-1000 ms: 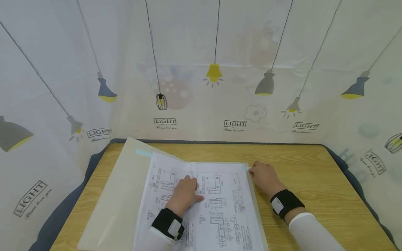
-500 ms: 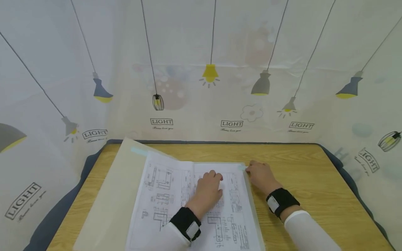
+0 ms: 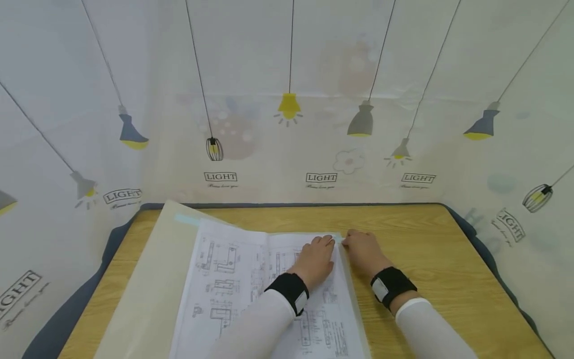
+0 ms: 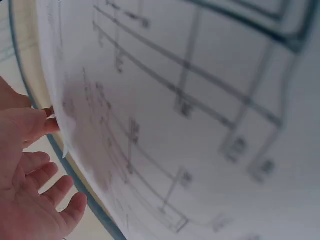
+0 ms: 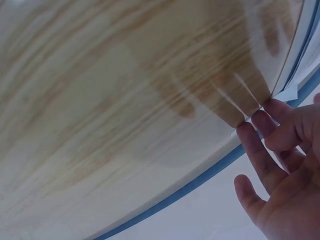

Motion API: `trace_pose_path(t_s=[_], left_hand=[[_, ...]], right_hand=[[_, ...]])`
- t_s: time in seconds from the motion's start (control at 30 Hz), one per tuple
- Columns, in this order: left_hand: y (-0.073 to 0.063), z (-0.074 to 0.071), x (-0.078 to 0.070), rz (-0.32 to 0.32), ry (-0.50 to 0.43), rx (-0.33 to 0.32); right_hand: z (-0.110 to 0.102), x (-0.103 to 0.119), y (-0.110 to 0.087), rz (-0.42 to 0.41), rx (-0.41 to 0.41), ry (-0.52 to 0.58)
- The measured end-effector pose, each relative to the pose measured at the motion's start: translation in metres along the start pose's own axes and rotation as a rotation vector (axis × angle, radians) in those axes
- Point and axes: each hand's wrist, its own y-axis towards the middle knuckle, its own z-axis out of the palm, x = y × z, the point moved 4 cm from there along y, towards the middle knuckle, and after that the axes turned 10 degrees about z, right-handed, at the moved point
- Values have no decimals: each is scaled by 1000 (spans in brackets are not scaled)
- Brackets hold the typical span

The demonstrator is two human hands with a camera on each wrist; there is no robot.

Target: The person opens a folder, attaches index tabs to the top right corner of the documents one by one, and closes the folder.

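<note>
My left hand rests on the right page of the technical drawings, fingers reaching to the page's top right corner. In the left wrist view, its relaxed fingers spread beside the paper. Just past that corner my right hand pinches at a light-blue tape strip; its fingertips mostly hide the spot. The right wrist view has that hand with fingertips at the edge beside a small pale flap. The drawings lie open in a cream folder.
A second light-blue tape strip is on the folder's left cover. The wooden table extends to the right. Behind it hangs a backdrop printed with lamps, and dark blue edging borders the table.
My left hand has slid right and up over the drawings, from near the centre fold to the top right corner. The right hand has stayed at that corner. The head view has shifted slightly.
</note>
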Motion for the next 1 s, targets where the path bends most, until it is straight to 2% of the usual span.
trace_pose_path(t_s=[0.13, 0.47, 0.7, 0.87, 1.0], left_hand=[[6, 4, -2, 2, -13, 24], [11, 18, -4, -12, 13, -19], [13, 13, -7, -25, 65, -34], [14, 15, -8, -32, 86, -51], [14, 13, -8, -17, 97, -76]], right_hand=[[0, 1, 1, 3, 9, 3], [-1, 1, 5, 17, 59, -13], [-3, 1, 4, 34, 89, -24], [-3, 1, 5, 36, 92, -23], [-3, 0, 4, 45, 95, -17]])
